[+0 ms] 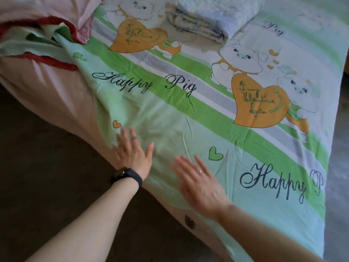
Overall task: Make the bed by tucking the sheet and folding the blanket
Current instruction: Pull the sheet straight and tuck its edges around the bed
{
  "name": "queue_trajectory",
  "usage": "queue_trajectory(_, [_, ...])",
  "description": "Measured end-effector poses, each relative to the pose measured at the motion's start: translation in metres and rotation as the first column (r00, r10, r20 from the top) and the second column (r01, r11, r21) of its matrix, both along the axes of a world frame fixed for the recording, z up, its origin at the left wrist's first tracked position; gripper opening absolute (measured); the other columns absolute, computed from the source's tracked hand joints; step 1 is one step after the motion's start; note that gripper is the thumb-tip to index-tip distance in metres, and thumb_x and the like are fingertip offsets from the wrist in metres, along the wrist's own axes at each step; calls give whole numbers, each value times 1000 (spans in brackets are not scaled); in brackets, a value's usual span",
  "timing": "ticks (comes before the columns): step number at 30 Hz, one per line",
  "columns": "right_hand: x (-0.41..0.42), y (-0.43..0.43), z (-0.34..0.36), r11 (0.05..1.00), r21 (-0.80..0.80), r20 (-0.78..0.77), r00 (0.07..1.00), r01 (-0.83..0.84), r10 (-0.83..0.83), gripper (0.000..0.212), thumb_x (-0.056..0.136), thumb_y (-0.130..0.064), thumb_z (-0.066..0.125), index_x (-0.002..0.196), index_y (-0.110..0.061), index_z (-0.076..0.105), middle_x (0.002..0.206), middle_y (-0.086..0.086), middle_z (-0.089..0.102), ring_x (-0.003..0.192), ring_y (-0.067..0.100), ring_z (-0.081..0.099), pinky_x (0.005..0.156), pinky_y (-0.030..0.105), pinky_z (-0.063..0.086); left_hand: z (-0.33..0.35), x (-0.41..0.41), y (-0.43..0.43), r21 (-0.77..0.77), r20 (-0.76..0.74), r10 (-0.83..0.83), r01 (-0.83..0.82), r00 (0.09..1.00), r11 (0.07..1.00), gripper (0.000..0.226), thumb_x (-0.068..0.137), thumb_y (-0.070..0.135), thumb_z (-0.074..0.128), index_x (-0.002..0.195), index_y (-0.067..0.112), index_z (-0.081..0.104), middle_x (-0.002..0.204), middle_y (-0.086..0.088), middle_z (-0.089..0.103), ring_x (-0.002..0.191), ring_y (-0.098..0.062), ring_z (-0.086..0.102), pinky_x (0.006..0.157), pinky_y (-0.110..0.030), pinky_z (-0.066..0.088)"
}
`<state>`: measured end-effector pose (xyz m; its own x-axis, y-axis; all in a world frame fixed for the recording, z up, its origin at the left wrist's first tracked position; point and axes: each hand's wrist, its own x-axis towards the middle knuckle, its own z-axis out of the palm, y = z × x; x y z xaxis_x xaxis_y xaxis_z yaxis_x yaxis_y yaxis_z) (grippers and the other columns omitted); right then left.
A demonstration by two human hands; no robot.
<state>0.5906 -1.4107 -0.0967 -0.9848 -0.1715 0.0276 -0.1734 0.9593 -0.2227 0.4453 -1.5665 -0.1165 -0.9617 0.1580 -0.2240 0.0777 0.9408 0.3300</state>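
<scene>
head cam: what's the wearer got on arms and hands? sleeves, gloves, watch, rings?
No sleeves or gloves in view; both arms are bare. Left hand: black watch with a black strap on the wrist, and what looks like a thin finger band. Right hand, blurred: a thin pale ring on one finger.

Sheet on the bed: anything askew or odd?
Yes. The printed sheet is rumpled and bunched at its upper-left corner beside red-edged fabric, and creases show by the left hand and right hand. The folded blanket looks neat.
</scene>
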Motion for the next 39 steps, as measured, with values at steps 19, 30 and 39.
queue_trajectory(19, [40,41,-15,928,254,206,953,-272,223,69,96,-50,29,153,-20,7,160,2,7,148,23,-2,119,49,-1,-22,49,-5,79,-25,-301,302,953,950,71,92,63,15,148,31,-14,157,-7,-18,145,-26,-13,115,-46,-6])
queue_trajectory(30, [46,16,-13,941,231,217,956,-247,197,69,93,-46,34,152,-19,14,160,3,11,148,24,0,117,51,-1,-7,45,-12,-23,289,22,-16,957,1000,76,93,61,24,151,23,-8,157,-10,-19,146,-28,-11,117,-45,-2])
queue_trajectory(39, [-36,-3,4,972,148,200,956,185,-212,66,99,-40,31,153,-17,-1,161,2,-4,147,20,-12,119,47,-7,12,7,-40,2,-17,-90,91,996,996,76,94,50,37,149,27,-10,156,-10,-21,146,-32,-6,117,-44,6])
